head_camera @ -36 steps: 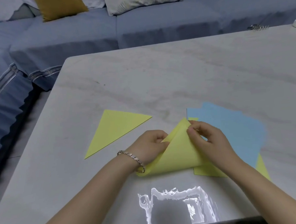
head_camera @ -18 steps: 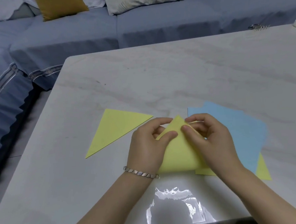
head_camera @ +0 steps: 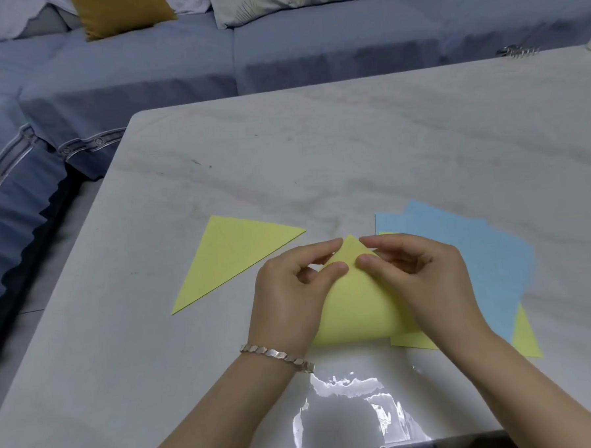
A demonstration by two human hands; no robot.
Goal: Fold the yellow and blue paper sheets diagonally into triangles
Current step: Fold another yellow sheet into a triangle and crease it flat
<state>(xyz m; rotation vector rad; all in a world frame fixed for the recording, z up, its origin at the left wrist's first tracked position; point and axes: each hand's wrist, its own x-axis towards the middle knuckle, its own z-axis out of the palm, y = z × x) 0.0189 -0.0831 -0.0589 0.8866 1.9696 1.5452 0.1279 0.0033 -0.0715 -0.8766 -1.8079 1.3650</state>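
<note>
Head view: the yellow sheet [head_camera: 356, 309] in work lies on the table [head_camera: 317, 147] close to the near edge, doubled over with its two corners brought together into one apex that points away from the person. The left hand [head_camera: 291, 292] and the right hand [head_camera: 423, 278] meet at that apex. Each pinches the paired corners between thumb and forefinger, thumbs on top, the remaining fingers loosely curled. The two layers look aligned at the tip; I cannot tell whether the side edges match, as the hands cover them.

Key relation: the fold line lies toward the person from the grip, along the near side of the sheet, with its long axis running left to right. It reads as rounded, not yet creased flat. Both hands are equally near the apex. The heel of the left hand sits over the left end of the fold and the right wrist crosses the right end, so either could slide back to press it.

Judgement: the next move calls for one hand to pin the apex while the other runs along the near fold.

Other items: a folded yellow triangle [head_camera: 231, 258] lies flat to the left, apart from the hands. The blue sheets [head_camera: 477, 248] lie unfolded to the right, partly under the right hand, with another yellow piece [head_camera: 526, 338] showing beneath them. A bracelet [head_camera: 277, 356] is on the left wrist.
</note>
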